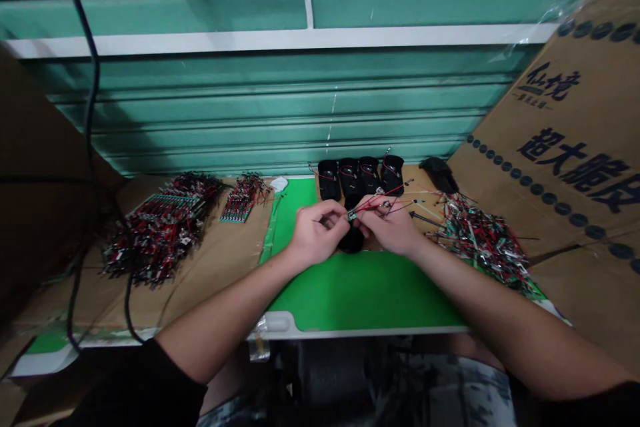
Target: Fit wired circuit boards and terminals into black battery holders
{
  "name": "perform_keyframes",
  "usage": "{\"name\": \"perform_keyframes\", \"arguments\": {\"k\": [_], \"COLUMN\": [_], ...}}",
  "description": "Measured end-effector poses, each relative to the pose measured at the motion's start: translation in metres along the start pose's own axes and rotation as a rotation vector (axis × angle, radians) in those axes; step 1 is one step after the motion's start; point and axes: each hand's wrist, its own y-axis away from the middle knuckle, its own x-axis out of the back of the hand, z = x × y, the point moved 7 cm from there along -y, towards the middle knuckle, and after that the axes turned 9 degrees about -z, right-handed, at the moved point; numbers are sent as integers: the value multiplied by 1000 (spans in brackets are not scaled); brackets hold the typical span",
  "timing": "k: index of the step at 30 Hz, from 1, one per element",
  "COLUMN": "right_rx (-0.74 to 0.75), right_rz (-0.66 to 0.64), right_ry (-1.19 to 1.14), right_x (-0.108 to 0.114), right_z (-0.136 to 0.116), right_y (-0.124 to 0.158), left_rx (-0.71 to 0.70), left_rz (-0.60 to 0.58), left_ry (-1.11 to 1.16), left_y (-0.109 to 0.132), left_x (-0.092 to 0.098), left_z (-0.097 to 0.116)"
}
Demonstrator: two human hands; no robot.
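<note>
A small circuit board (pixel 352 216) sits just above a black shell (pixel 353 241) near the middle of the table (pixel 375 290), with the fingertips of 2 hands pinched on it: the left hand (pixel 320 230) and the right hand (pixel 393 225), nearly meeting. Thin red wires (pixel 374 204) trail past the right fingers; a tug there could strain a joint, I judge, or a loose end could snag. So small a board could also slip if either pinch loosened. The shell's inside is hidden by the hands. Beyond it, 4 black shells (pixel 349 177) stand in a row, thin wires showing in or across them. The tangled wired boards (pixel 487 240) to the right look prone to catching on each other. Further left lies a bigger heap of boards (pixel 160 230).
</note>
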Motion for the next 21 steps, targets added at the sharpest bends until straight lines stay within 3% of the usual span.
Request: {"name": "perform_keyframes", "arguments": {"k": [14, 21], "right_rx": [-59, -157], "right_rz": [-59, -108], "right_ry": [-91, -132], "right_x": [-2, -5], "right_z": [4, 11], "right_y": [-1, -2], "left_rx": [-107, -105], "left_rz": [66, 150], "left_ry": [-189, -40], "left_y": [5, 1], "left_x": [4, 15], "left_z": [11, 13]}}
